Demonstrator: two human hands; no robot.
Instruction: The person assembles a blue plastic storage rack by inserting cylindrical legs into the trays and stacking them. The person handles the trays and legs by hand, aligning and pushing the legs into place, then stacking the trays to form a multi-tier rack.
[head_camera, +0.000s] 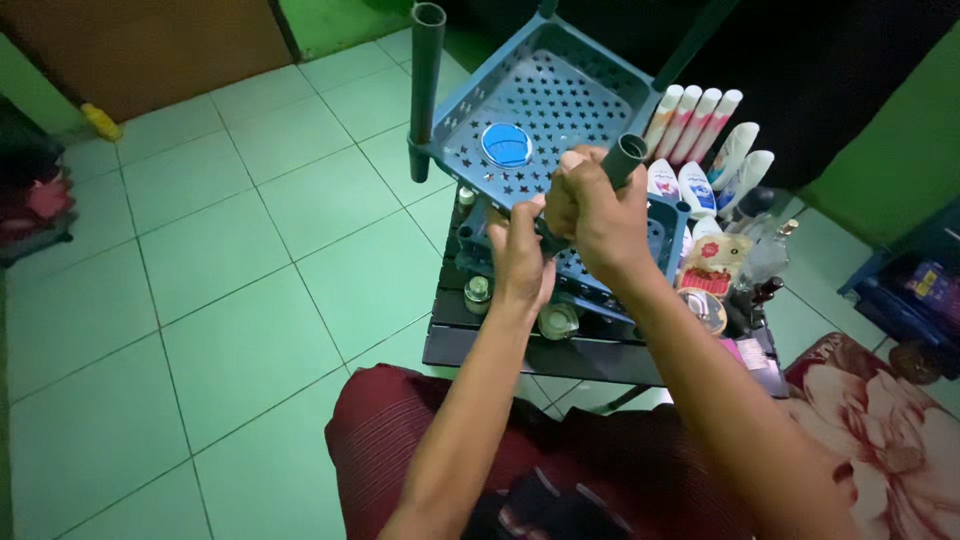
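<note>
Green tiled floor (200, 250), fills left and centre, grout lines clear, far corners dim. Brown door (150, 45) top left, cut off by frame edge; small yellow item (101, 122) at its foot, too blurred to identify. Dark clutter far left, unreadable. Black area top right, nothing readable there.

Blue plastic rack tray (545, 105), star-shaped perforations, tilted up toward camera, far edge cut off at top. Blue round sticker (506, 145) on tray floor. Second blue tray (600, 270) underneath, mostly hidden by both hands. Dark tube post (426, 85) upright in tray's left corner socket, open at top. Another dark post top right, only partly in frame.

Low black slatted table (520, 350) under the rack, near edge visible, rest covered. Maroon cloth over lap (420, 450), bottom centre. Floral fabric (880, 430) bottom right, cut off.

Right hand (595, 215) clamped tight around dark tube post (622, 160) at tray's near corner, only the open top end showing above the fist. Left hand (520, 255) just beside, touching right hand, fingers curled closed on the lower rack edge or post; exact grip point hidden. Both forearms run down out of frame.

Row of white bottles with pink caps (695, 120) right of tray, leaning. White tubes (740, 160) just beside. Red-and-cream pouch (712, 262) below. Small glass jars (478, 292) on table near left hand, one more (557, 320) under the wrist, partly hidden. Glass bottles (770, 250) at right, hard to make out.
</note>
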